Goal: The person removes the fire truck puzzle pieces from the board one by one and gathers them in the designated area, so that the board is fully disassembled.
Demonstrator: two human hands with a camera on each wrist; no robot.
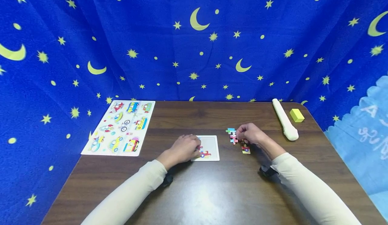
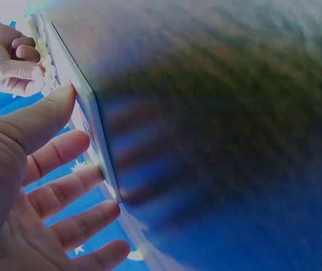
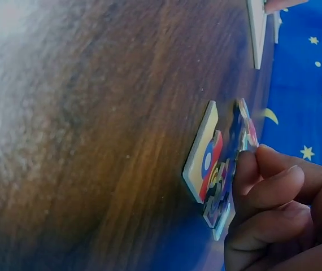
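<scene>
Head view, centre of the frame: my left hand [image 1: 183, 147], fingers spread, covers the left of a white tray [image 1: 215, 147] bearing red, blue-wheeled jigsaw pieces [image 1: 206, 154]; rightward, my right hand [image 1: 251, 133] pinches a puzzle piece [image 3: 243, 141] among knobbed, pink-and-blue loose pieces [image 1: 233, 139].

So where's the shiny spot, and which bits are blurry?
Head view: white glare on the table at the bottom, between the sleeves; left wrist view: the table is badly blurred, with dark finger-shaped streaks beside the tray; right wrist view: pale, washed-out table at upper left, while the puzzle pieces look clearer.
</scene>
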